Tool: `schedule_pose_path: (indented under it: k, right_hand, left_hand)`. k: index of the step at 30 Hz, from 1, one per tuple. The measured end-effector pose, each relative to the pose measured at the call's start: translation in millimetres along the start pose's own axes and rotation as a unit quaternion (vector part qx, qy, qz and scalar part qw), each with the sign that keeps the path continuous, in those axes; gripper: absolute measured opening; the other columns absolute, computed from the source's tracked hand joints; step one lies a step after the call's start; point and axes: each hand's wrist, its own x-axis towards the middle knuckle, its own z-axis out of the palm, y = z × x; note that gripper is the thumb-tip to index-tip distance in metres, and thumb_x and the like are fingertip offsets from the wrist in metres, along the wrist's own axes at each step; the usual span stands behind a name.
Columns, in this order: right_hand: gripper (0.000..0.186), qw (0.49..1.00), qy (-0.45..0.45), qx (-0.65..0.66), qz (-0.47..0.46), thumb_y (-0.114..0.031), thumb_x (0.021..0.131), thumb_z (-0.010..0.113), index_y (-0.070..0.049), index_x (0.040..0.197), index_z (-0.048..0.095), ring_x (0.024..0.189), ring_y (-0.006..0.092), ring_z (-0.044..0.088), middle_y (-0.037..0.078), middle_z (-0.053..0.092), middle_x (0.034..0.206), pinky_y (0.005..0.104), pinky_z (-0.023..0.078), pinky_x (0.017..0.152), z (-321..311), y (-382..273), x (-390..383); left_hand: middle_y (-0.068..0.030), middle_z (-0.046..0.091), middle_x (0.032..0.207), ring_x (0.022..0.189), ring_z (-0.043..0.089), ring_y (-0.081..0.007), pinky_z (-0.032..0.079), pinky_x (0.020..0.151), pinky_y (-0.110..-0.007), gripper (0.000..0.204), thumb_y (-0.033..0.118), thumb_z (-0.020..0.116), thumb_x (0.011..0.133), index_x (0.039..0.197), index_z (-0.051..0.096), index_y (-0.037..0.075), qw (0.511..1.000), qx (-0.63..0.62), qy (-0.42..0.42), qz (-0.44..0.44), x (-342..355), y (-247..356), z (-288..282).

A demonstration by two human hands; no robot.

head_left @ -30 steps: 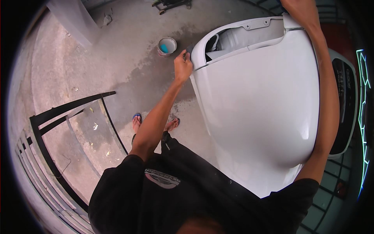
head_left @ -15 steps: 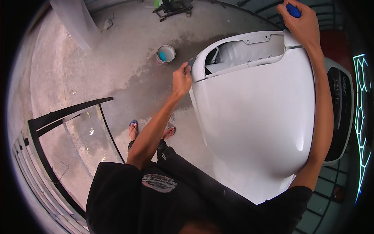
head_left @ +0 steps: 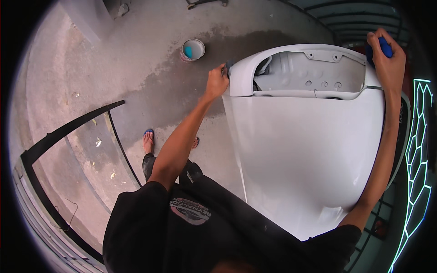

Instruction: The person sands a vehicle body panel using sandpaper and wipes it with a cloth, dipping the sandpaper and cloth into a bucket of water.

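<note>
A large glossy white car body panel stands in front of me, with a long cut-out at its far end showing bolt holes and bare inner metal. My left hand is closed at the panel's far left corner around a small dark grey piece, whose kind I cannot make out. At the far right corner my right hand grips a blue rounded block; its underside is hidden. My right forearm reaches along the panel's right side.
A bucket with something turquoise inside stands on the concrete floor beyond my left hand, beside a dark wet patch. A black metal frame is at the left. A wheeled stand shows at the far edge; glowing white line lights run at the right.
The view has shifted, so the panel sits further right and more of its cut-out shows. Both hands still grip their pieces at the two far corners.
</note>
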Motion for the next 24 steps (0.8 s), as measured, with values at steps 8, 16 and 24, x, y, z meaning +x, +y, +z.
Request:
schedule_pose_path:
  k: [8, 16, 24]
  right_hand:
    - [0.024, 0.996, -0.034, -0.009, 0.080, -0.036, 0.091, 0.069, -0.012, 0.087, 0.072, 0.070, 0.0080, 0.056, -0.001, 0.066, 0.077, 0.0249, 0.046, 0.071, -2, -11, 1]
    - [0.029, 0.994, 0.005, -0.035, 0.104, -0.040, 0.092, 0.071, -0.012, 0.086, 0.072, 0.061, 0.0046, 0.050, -0.002, 0.064, 0.075, 0.0202, 0.038, 0.059, -2, -7, -2]
    - [0.028, 0.994, 0.094, -0.060, 0.012, -0.042, 0.090, 0.072, -0.014, 0.093, 0.077, 0.055, 0.0038, 0.046, -0.002, 0.062, 0.071, 0.0220, 0.035, 0.051, -2, 15, -5]
  left_hand:
    - [-0.0287, 0.063, 0.072, 0.069, 0.068, -0.0399, 0.051, 0.069, -0.044, 0.029, 0.010, 0.055, 0.095, 0.115, 0.065, -0.009, 1.000, -0.009, -0.016, -0.012, 8, 2, -5]
    - [-0.0286, 0.063, 0.074, 0.059, 0.063, -0.0352, 0.050, 0.063, -0.041, 0.029, 0.007, 0.053, 0.095, 0.119, 0.064, -0.006, 0.998, -0.024, -0.055, -0.015, 4, -2, -4]
    - [-0.0283, 0.063, 0.072, 0.058, 0.063, -0.0348, 0.049, 0.063, -0.041, 0.029, 0.010, 0.056, 0.096, 0.116, 0.064, -0.009, 0.995, -0.087, -0.022, 0.052, 4, -17, 4]
